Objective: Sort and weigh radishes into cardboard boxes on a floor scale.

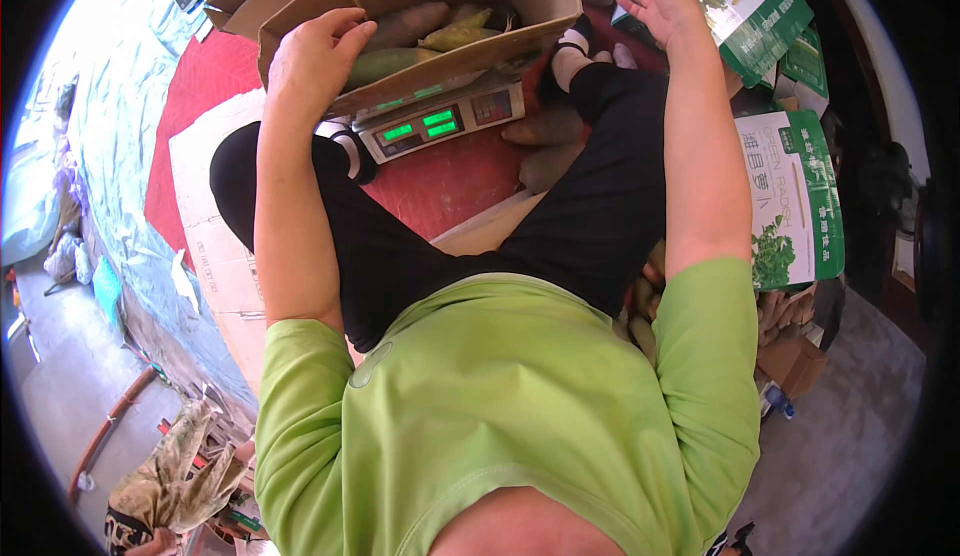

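Note:
A cardboard box [545, 41] with rope handles holds several radishes [410, 24], some pinkish-brown and some yellow-green. It rests on a digital scale [490, 108] with a lit green display. My left hand [318, 54] is over the box's near left corner, thumb and forefinger apart above the radishes, and no object shows between them. At the upper right, my right hand [660, 1] is open and holds nothing, its fingers spread. It hovers by a green and white printed carton [765, 26].
More radishes [548, 128] lie on the red floor covering [430, 191] between my legs. Another green and white carton [790, 196] is beside my right arm. Flattened cardboard [215, 186] and bluish plastic sheeting [120, 86] spread to the left. Another person's patterned clothing [165, 476] shows at lower left.

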Tool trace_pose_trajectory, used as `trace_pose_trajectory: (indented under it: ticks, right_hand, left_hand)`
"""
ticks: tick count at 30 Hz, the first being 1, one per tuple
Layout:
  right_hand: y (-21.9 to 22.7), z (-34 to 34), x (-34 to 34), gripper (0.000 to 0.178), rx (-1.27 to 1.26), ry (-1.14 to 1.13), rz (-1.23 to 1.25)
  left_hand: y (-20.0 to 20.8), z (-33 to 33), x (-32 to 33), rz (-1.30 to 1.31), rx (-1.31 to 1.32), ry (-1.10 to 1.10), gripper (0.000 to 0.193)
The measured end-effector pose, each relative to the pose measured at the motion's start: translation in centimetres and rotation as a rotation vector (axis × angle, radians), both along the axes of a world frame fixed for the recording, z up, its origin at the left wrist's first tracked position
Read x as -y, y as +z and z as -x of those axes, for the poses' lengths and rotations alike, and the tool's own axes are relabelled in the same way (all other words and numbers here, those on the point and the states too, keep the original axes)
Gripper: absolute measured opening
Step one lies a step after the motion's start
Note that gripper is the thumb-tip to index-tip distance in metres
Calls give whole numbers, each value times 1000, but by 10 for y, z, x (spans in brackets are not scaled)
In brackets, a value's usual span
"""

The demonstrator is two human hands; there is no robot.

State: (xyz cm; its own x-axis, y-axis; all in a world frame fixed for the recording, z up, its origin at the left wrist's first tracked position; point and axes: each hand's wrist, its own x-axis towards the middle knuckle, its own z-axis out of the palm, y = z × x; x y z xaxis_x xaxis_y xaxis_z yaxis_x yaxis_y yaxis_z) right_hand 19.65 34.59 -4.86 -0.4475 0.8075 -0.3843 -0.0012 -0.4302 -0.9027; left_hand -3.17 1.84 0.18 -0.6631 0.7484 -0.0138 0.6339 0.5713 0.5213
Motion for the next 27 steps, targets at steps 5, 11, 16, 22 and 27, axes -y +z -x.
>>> trace_pose_trajectory:
  ticks: [5,11,16,22,27]
  right_hand:
    - [12,16,18,45,65,216,-46]
    - [3,33,22,51,154,420,-109]
    - [18,44,48,35,196,351,-213]
    - [-5,51,37,36,519,445,-643]
    - [-5,58,38,36,803,404,-905]
  left_hand:
    - [3,-2,-4,5,15,6,37]
    - [4,-4,-5,-16,16,5,36]
    - [8,-3,0,-5,29,40,36]
    - [13,-5,-4,-18,-3,49,35]
    - [5,-9,-5,-27,-40,4,35]
